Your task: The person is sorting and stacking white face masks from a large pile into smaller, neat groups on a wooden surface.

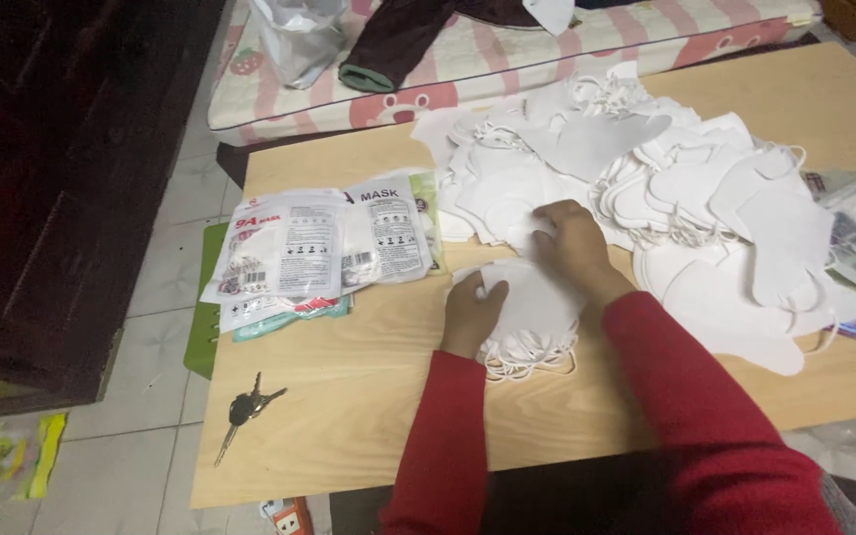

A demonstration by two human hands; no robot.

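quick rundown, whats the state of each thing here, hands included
left hand: resting on the small stack of masks, fingers curled
right hand: spread on the masks at the edge of the big pile
small stack of masks: folded flat, straps hanging loose
big pile of masks: loose, unpacked, jumbled
mask packets: lying flat, overlapping
keys: lying on the wooden board

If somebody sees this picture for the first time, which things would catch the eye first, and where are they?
First comes the big heap of white face masks across the far right of the wooden board. Next, the two hands in red sleeves at the centre: the left hand and right hand rest on a small stack of masks. Printed mask packets lie at the left, keys nearer.
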